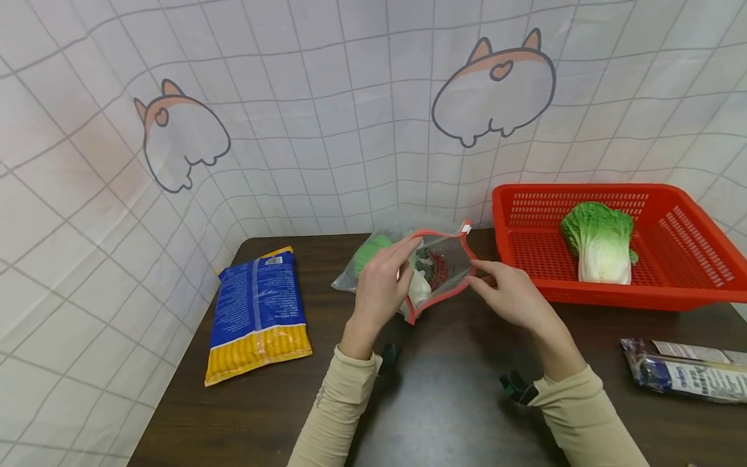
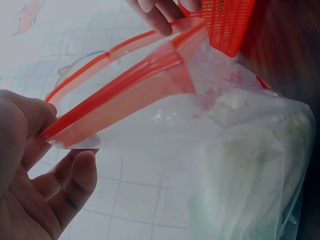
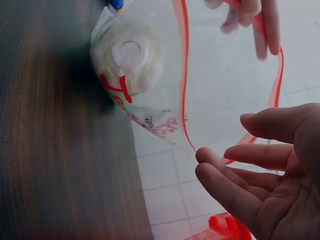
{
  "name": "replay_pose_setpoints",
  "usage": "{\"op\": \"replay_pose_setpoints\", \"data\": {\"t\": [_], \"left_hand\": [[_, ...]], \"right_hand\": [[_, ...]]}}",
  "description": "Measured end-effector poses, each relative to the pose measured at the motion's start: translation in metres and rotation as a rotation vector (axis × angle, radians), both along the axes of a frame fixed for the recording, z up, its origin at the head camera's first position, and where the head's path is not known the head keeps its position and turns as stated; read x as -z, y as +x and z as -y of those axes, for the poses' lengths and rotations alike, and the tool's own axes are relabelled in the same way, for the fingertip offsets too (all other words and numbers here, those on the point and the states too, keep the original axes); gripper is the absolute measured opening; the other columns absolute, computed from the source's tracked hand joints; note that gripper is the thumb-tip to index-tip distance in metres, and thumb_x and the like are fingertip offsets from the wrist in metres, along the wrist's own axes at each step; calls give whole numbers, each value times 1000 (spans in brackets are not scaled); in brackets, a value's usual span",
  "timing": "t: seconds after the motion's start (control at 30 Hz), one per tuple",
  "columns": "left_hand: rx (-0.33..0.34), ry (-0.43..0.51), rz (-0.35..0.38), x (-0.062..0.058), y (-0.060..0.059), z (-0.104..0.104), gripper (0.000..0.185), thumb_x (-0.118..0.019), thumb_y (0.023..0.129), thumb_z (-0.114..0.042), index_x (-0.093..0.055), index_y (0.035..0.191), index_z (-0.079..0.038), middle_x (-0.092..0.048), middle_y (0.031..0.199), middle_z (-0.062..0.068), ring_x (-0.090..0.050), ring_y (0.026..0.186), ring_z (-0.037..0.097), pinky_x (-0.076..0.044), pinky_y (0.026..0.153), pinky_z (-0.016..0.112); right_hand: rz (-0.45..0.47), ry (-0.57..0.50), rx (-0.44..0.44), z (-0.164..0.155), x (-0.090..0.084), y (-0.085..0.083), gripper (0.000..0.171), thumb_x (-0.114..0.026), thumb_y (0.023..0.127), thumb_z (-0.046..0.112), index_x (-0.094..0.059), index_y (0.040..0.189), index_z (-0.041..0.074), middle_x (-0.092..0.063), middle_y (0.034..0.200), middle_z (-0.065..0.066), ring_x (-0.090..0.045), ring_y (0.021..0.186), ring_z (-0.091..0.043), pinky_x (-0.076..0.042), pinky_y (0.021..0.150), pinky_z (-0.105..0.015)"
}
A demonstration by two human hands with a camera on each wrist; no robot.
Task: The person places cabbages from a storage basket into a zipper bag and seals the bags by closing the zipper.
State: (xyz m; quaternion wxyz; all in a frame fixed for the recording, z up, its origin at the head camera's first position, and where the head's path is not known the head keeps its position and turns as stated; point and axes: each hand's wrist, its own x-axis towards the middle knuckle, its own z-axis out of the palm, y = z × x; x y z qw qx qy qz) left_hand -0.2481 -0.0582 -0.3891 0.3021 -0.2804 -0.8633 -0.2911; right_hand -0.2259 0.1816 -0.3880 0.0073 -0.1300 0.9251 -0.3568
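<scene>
A clear zip bag (image 1: 446,259) with a red-edged mouth lies on the table, its mouth spread between both hands. Inside it is a napa cabbage (image 3: 131,57), green leaves toward the left, white base toward the mouth. My left hand (image 1: 382,279) pinches the bag's red rim at the left; in the left wrist view, the thumb and a finger (image 2: 37,117) close on it. At the opposite side, my right hand (image 1: 510,292) touches the rim with extended fingers, thumb apart from them in the right wrist view. A white slider (image 1: 465,228) sits at the rim's far corner.
A red plastic basket (image 1: 583,293) at the right holds another napa cabbage (image 1: 604,250). A blue and yellow packet (image 1: 257,314) lies at the left. Dark packages with white labels (image 1: 694,376) lie at the right front. A white patterned curtain (image 1: 350,117) hangs behind the table.
</scene>
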Motion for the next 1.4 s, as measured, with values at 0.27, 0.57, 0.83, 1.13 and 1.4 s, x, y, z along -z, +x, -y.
{"op": "replay_pose_setpoints", "data": {"t": [0.27,0.57,0.83,1.13,1.4], "left_hand": [[41,19,59,-3,1,0,43,-55,92,3,-64,131,-12,-63,130,4,-63,97,15,-34,55,26],[14,-69,2,-5,3,-1,44,-56,90,5,-65,130,-12,-63,131,3,-65,97,19,-44,58,28],[27,-58,6,-6,3,2,43,-57,90,4,-65,130,-10,-64,128,3,-59,78,16,-39,52,25],[51,-16,48,-5,2,5,42,-54,92,0,-64,131,-12,-64,128,3,-51,73,13,-32,51,24],[94,14,82,-3,1,5,41,-54,93,-2,-63,133,-12,-64,128,4,-53,72,18,-28,50,23]], "right_hand": [[-16,28,-10,-7,-11,8,47,-58,99,27,-55,137,1,-68,112,-16,-64,97,-29,-50,80,-48],[-44,45,52,-31,-32,16,53,-53,100,37,-51,141,4,-52,138,-23,-55,114,-41,-44,91,-59],[-90,100,70,-67,-46,6,51,-54,100,31,-50,139,-2,-55,131,-27,-56,110,-43,-44,87,-60],[-64,179,62,-99,-53,-9,50,-53,101,28,-50,137,-6,-53,131,-31,-56,111,-47,-45,87,-63],[-66,295,72,-130,-53,-26,46,-53,101,24,-52,134,-8,-54,126,-34,-58,106,-49,-44,84,-64]]}}
